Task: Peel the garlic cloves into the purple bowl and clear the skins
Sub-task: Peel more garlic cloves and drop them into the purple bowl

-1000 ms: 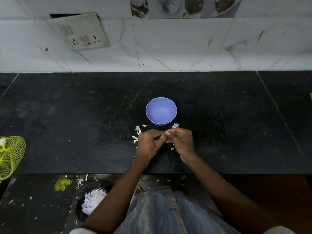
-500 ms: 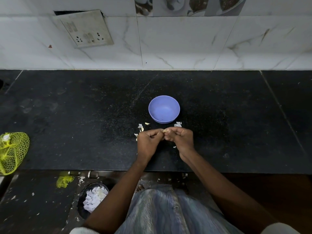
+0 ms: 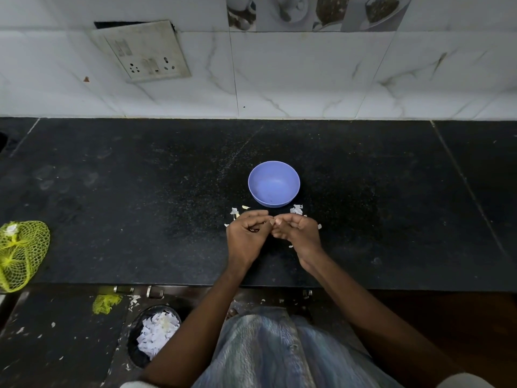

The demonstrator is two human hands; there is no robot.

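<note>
The purple bowl (image 3: pixel 274 184) stands upright on the black counter (image 3: pixel 140 197) and looks empty. Just in front of it my left hand (image 3: pixel 246 233) and my right hand (image 3: pixel 298 231) meet, fingers curled, and pinch a small garlic clove (image 3: pixel 272 221) between their fingertips. Most of the clove is hidden by my fingers. White garlic skins lie on the counter around my hands: a scrap at the bowl's right (image 3: pixel 296 209) and bits at the left (image 3: pixel 234 212).
A yellow mesh bag (image 3: pixel 21 254) lies at the counter's left edge. Below the counter a dark bin (image 3: pixel 152 333) holds white scraps, with a yellow net scrap (image 3: pixel 106 303) beside it. A tiled wall with a socket plate (image 3: pixel 142 51) backs the counter.
Both hands stay together in front of the bowl, working the clove with small finger movements. The view has shifted slightly.
</note>
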